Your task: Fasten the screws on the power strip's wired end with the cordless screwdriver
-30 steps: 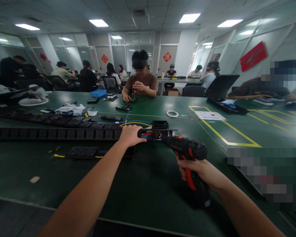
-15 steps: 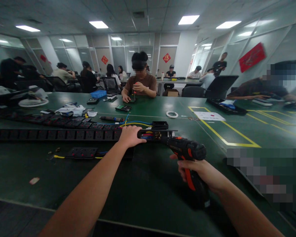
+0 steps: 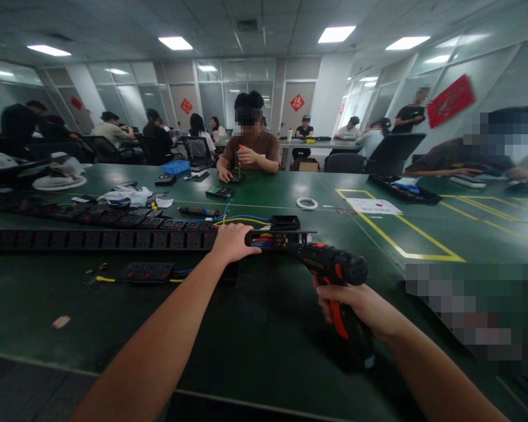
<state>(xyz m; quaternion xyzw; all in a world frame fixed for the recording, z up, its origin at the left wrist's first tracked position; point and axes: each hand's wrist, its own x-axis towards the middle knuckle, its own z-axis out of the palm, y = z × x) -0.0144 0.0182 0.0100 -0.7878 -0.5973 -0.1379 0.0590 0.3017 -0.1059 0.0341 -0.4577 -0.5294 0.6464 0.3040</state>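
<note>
A long black socket strip (image 3: 114,240) lies across the green table. My left hand (image 3: 233,241) is wrapped over its right end, just beside exposed coloured wires (image 3: 263,240) and a small part with brass terminals (image 3: 281,240). In my right hand (image 3: 343,299) is a black and orange power drill (image 3: 334,264), gripped by its handle. The drill's nose points left and meets the strip's end near the terminals; its very tip is too dark to make out. A short socket piece (image 3: 145,271) with yellow and blue wires lies in front of the strip.
Behind the strip are a dark screwdriver-like tool (image 3: 198,212), a white ring (image 3: 307,203) and plastic wrapping (image 3: 127,196). A blue basket (image 3: 175,167) stands farther back. Across the table a person (image 3: 249,146) holds a red screwdriver. Yellow tape (image 3: 431,257) marks the right side.
My index finger on the drill has drawn back toward the handle. Both arms and the strip have hardly moved. A standing person in the right background has shifted.
</note>
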